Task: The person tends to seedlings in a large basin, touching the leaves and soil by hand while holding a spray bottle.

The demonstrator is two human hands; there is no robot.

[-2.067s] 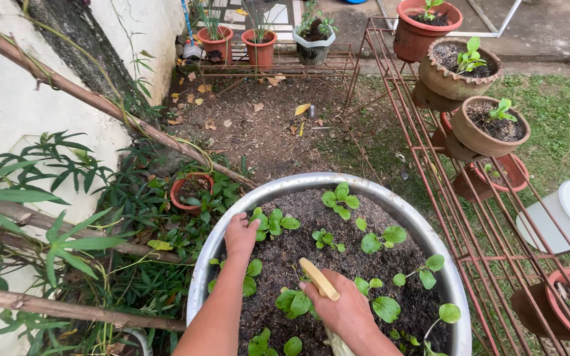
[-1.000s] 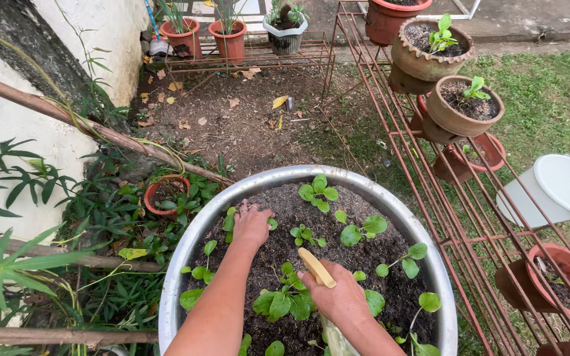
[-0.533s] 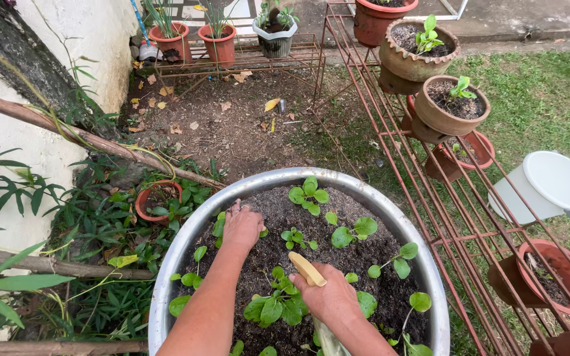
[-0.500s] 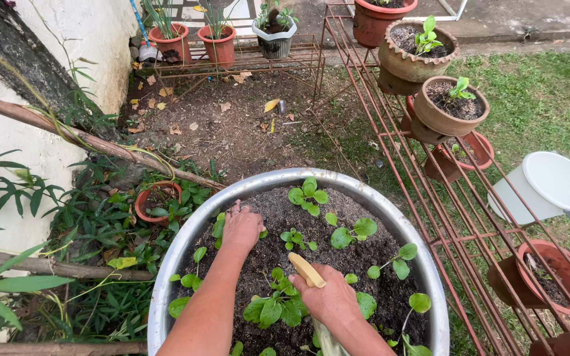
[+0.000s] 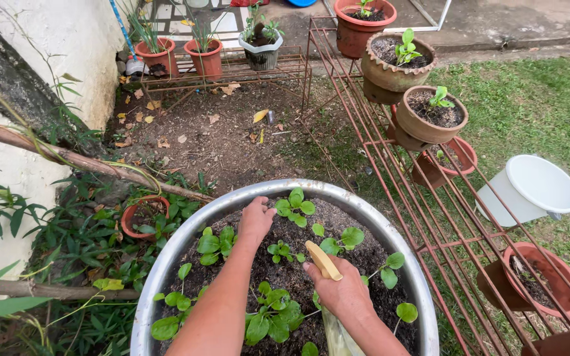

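A wide metal basin [image 5: 377, 217] full of dark soil holds several small green seedlings [image 5: 294, 201]. My left hand [image 5: 256, 219] rests on the soil near the basin's far rim, fingers down beside a seedling; whether it grips anything cannot be seen. Lower in the basin, my right hand [image 5: 340, 290] is closed around a garden tool whose tan wooden handle [image 5: 322, 260] sticks up and away from me. The tool's working end is hidden below my wrist.
A rusty metal rack [image 5: 423, 217] runs along the right, carrying clay pots [image 5: 431, 115] with seedlings. A white bucket [image 5: 529, 189] lies on the grass. At the back stands a low rack with several pots [image 5: 204, 56]. Weeds, branches and a small clay pot [image 5: 133, 214] sit at left.
My left hand has moved from the basin's left side to the far rim next to the seedling there. My view has shifted, so the basin sits lower in frame. The right hand keeps its grip.
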